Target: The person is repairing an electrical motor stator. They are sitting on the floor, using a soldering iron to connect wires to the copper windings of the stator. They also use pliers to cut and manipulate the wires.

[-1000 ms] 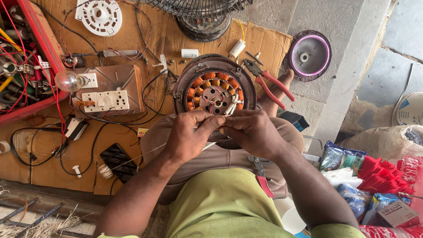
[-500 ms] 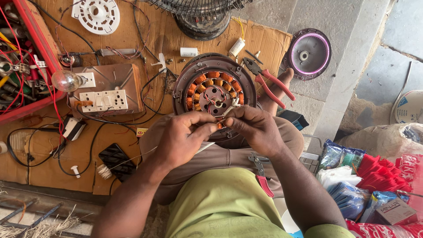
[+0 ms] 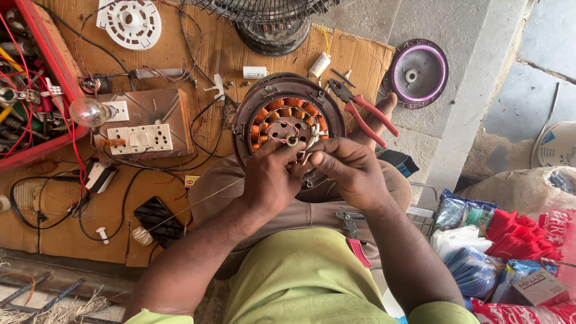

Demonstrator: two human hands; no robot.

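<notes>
A round fan motor [image 3: 287, 114] with orange copper coils rests on my lap, leaning against my knees. My left hand [image 3: 271, 179] and my right hand [image 3: 348, 171] meet at its near edge. Both pinch thin wires [image 3: 295, 139] that come out of the coils. A fine thread or wire [image 3: 198, 204] runs from my left hand down to the left. Red-handled pliers [image 3: 366, 111] lie just right of the motor, by my bare foot [image 3: 379, 117].
A wooden switch board [image 3: 147, 123] with a bulb [image 3: 87, 111] lies left on cardboard. A red box [image 3: 54, 66] of tools stands far left. A fan grille [image 3: 264, 12], a purple motor cover [image 3: 417, 73], a white capacitor [image 3: 319, 64] and plastic packets [image 3: 504, 246] surround me.
Both hands have shifted slightly while working the wires at the motor's near edge. The motor and the other things have stayed put.
</notes>
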